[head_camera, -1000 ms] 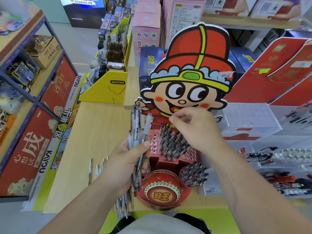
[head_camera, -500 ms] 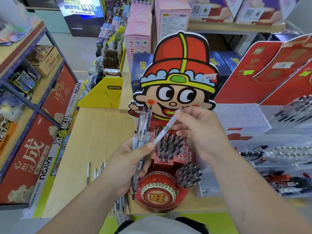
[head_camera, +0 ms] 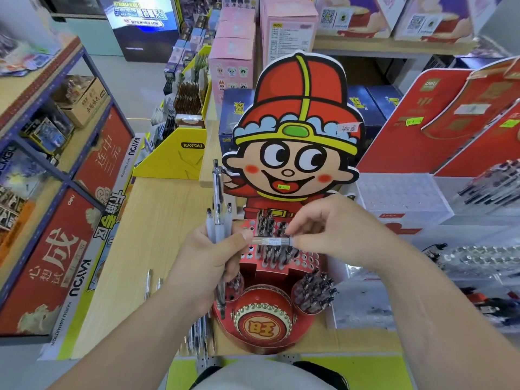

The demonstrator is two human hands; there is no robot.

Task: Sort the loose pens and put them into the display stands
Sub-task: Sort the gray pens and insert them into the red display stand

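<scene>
A red cartoon-figure display stand [head_camera: 301, 280] sits on the wooden counter, its perforated tiers partly filled with dark-capped pens. My left hand [head_camera: 205, 266] grips a bundle of clear pens [head_camera: 218, 209] upright, just left of the stand. Over the stand's upper tier, my right hand [head_camera: 334, 229] pinches one clear pen [head_camera: 270, 241] held horizontally, its other end near my left thumb. A round cup of pens [head_camera: 315, 288] fills the stand's lower right.
Loose pens [head_camera: 149, 282] lie on the wooden counter [head_camera: 157, 220] to the left, more at the front edge [head_camera: 197, 336]. A clear acrylic stand [head_camera: 399, 198] and racks of pens [head_camera: 478, 260] stand to the right. A yellow card box [head_camera: 180, 153] is behind, blue shelving on the far left.
My right hand drew one pen out of the bundle and turned it from slanted to horizontal over the stand. The bundle in my left hand stays upright.
</scene>
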